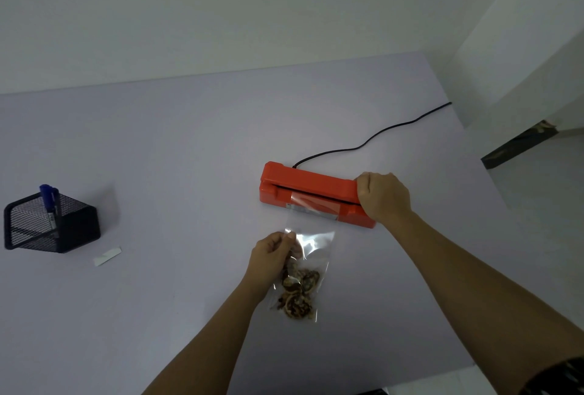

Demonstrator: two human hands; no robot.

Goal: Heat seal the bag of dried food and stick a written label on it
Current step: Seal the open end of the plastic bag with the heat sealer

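Note:
A clear plastic bag [311, 247] with brown dried food slices [298, 295] in its lower part lies on the table. Its open top end is tucked between the jaws of an orange heat sealer [303, 187]. My right hand [384, 195] is closed over the right end of the sealer's lid, pressing it down on the bag. My left hand [273, 252] pinches the bag's left edge about midway. A small white label strip [107, 256] lies flat at the left, apart from both hands. A blue marker [50, 205] stands in a black mesh holder [50, 224].
The sealer's black power cord [373, 137] runs back and right across the pale table [189, 141] to its right edge. A white wall stands behind the table. The floor drops away at the right.

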